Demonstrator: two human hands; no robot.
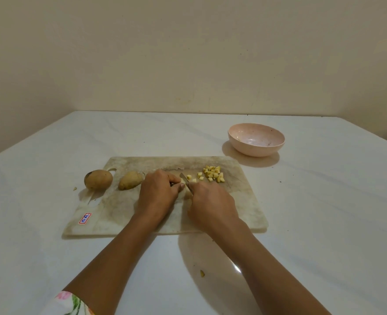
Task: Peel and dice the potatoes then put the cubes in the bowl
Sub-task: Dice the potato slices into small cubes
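On the worn cutting board (240,201) my left hand (158,194) curls over a pale peeled potato piece (186,194), mostly hidden between both hands. My right hand (213,204) grips a knife (185,179) whose blade tip points away, over the piece. A heap of yellow potato cubes (213,174) lies on the board's far right part, with a few loose cubes (189,177) beside the blade. One unpeeled potato (130,180) lies on the board at the left. Another (98,179) sits at the board's left edge. The pink bowl (256,139) stands behind the board to the right, with no cubes inside.
A white table (324,212) carries everything, with a beige wall behind it. A small potato scrap (202,273) lies on the table near me, between my forearms. Another bit (74,188) lies left of the board.
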